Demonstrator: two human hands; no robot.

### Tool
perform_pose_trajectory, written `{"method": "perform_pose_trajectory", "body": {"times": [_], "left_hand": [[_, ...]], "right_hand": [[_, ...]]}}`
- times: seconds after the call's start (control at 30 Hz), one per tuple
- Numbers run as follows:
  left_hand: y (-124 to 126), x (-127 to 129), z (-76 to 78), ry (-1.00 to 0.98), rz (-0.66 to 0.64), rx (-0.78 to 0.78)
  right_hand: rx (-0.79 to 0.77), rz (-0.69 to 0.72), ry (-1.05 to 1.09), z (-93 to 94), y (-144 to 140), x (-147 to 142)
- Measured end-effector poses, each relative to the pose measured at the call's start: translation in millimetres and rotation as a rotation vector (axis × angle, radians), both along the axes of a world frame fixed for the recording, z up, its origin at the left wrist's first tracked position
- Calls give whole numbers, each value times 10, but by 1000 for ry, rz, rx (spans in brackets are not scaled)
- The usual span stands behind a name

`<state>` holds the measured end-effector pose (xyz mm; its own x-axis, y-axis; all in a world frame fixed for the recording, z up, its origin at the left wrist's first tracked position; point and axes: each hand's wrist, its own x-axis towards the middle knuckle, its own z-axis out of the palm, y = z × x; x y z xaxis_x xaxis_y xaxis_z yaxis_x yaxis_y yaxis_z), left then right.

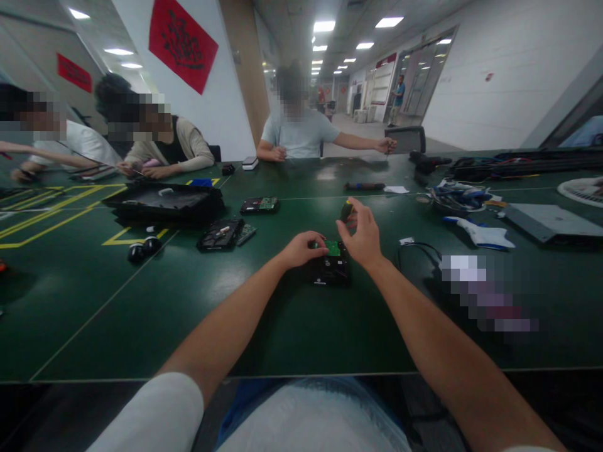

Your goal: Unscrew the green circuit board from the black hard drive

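A black hard drive point(330, 271) with a green circuit board point(334, 248) lies on the green table in front of me. My left hand point(306, 249) is at the drive's upper left, its curled fingers and thumb gripping the edge beside the board. Just above the drive's upper right, my right hand point(360, 232) is closed around a screwdriver point(347, 211) with a dark, yellow-marked handle. The screwdriver's shaft and tip are too indistinct to make out.
Left of the drive lie a second black drive point(220, 234), another with a green board point(260, 205) and a black tray point(164, 202). To the right are a cable bundle point(459, 196), a white-and-blue glove point(479, 233) and a grey metal box point(556, 223). People sit across the table.
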<state>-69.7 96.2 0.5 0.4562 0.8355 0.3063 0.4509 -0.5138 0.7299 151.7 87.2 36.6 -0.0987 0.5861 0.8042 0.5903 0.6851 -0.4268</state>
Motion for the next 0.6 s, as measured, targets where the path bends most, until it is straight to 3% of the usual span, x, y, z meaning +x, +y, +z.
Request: {"method": "perform_pose_trajectory", "body": {"times": [0.6], "left_hand": [[-27, 17, 31, -13, 0, -6]], "right_hand": [[-2, -27, 10, 29, -34, -15]]}}
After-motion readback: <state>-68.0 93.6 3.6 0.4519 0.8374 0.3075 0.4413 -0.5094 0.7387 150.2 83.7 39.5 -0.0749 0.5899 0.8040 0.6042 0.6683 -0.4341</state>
